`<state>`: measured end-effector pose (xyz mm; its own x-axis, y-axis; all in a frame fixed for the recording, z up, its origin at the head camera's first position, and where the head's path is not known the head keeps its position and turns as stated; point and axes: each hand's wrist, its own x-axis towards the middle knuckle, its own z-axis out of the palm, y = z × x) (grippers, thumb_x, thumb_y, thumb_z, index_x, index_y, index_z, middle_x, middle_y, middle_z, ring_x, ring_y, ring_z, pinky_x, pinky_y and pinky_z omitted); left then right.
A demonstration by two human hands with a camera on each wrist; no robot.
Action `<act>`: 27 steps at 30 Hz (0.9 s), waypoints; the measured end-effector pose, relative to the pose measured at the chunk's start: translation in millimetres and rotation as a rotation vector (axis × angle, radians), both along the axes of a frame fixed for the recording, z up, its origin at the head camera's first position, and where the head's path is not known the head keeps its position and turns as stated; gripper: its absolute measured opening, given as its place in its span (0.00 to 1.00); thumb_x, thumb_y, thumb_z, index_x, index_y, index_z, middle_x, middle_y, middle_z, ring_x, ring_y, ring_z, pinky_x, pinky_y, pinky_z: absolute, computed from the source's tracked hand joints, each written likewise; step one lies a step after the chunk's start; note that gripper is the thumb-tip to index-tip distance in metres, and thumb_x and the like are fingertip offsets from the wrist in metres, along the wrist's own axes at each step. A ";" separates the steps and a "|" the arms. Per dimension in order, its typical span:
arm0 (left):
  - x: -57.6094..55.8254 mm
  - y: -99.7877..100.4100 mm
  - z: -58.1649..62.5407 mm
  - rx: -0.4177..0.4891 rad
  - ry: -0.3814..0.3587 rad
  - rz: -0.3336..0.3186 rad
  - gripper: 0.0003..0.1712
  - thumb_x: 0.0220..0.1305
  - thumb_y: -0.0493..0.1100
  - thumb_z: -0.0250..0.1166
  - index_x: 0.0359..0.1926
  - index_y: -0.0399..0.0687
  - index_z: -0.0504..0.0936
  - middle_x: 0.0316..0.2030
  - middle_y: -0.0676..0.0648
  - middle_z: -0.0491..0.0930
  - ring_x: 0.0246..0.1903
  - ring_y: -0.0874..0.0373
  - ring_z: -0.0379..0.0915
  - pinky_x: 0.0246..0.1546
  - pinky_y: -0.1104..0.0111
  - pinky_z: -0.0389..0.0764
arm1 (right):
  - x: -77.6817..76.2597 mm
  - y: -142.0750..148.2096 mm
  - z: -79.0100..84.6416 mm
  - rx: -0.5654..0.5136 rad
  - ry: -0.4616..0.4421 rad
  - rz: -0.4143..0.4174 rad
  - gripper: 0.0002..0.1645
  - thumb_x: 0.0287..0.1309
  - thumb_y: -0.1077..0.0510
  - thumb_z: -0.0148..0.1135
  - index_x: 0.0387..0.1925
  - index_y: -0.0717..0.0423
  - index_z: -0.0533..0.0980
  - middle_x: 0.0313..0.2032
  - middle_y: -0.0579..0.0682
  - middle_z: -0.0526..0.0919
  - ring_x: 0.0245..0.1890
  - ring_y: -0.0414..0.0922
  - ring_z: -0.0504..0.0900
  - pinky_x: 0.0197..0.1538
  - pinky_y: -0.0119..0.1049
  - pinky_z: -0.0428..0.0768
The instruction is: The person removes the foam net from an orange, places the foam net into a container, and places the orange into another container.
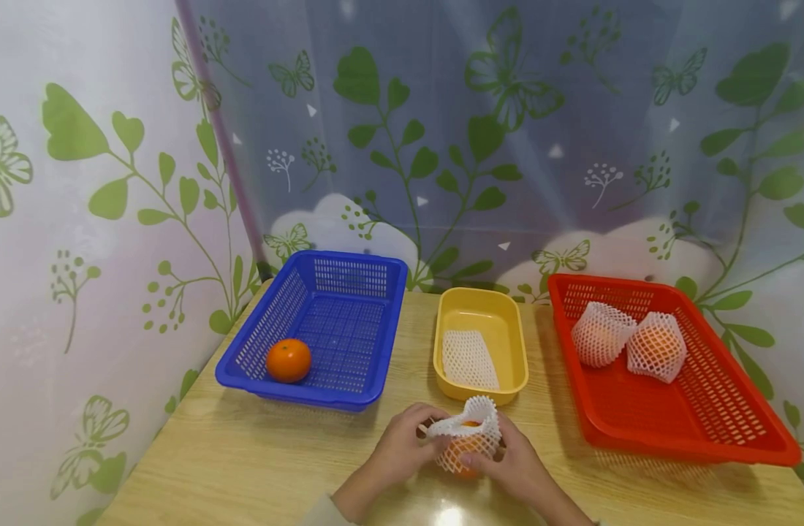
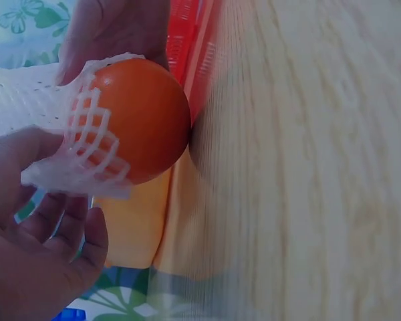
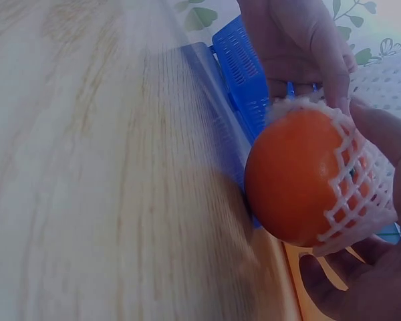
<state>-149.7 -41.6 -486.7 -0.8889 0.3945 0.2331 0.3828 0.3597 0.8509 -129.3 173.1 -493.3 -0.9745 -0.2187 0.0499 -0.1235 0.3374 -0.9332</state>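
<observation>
Centrally, in the head view, an orange (image 1: pixel 469 473) partly inside a white foam net (image 1: pixel 484 426), between left hand (image 1: pixel 405 447) and right hand (image 1: pixel 522 467), low over the tabletop (image 1: pixel 257 453), just in front of a yellow tray (image 1: pixel 507 347) with a flat loose net (image 1: pixel 469 359). At left, a blue basket (image 1: pixel 339 332) with a bare orange (image 1: pixel 289 360) in its near-left corner; at right, a red basket (image 1: pixel 652 416) with two netted fruits (image 1: pixel 656 347) side by side. In the left wrist view, left hand pinching the foam net near its edge; smooth side of the orange toward the tabletop, contact uncertain. In the right wrist view, right hand gripping the foam net, thumb opposite curled fingers; mesh over the stem end.
</observation>
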 end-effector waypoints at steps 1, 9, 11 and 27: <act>0.0 0.0 -0.3 0.006 -0.004 0.004 0.12 0.59 0.38 0.69 0.45 0.49 0.82 0.41 0.53 0.80 0.41 0.64 0.73 0.41 0.70 0.79 | 0.2 0.1 0.0 -0.001 0.000 0.008 0.40 0.48 0.57 0.76 0.61 0.58 0.68 0.52 0.56 0.79 0.52 0.49 0.76 0.50 0.38 0.78; 1.0 -1.4 -0.7 0.001 -0.049 -0.010 0.21 0.61 0.50 0.69 0.53 0.49 0.78 0.49 0.50 0.75 0.48 0.57 0.72 0.43 0.69 0.79 | 1.0 -0.6 0.0 0.009 0.001 -0.014 0.42 0.46 0.57 0.77 0.62 0.59 0.68 0.53 0.57 0.79 0.54 0.53 0.76 0.53 0.45 0.79; 1.9 -1.9 0.7 -0.001 -0.053 -0.024 0.25 0.61 0.52 0.68 0.56 0.48 0.76 0.52 0.49 0.74 0.50 0.56 0.71 0.44 0.69 0.79 | 1.2 -1.3 0.7 0.011 0.001 -0.026 0.41 0.46 0.57 0.77 0.61 0.59 0.68 0.53 0.57 0.79 0.54 0.54 0.76 0.54 0.48 0.79; 3.3 -3.6 -3.9 0.029 -0.099 -0.125 0.31 0.58 0.47 0.71 0.61 0.51 0.72 0.59 0.45 0.70 0.53 0.53 0.71 0.48 0.68 0.79 | -1.6 -2.1 -2.4 0.034 0.246 -0.127 0.24 0.45 0.59 0.77 0.48 0.52 0.81 0.45 0.43 0.83 0.46 0.37 0.79 0.50 0.33 0.78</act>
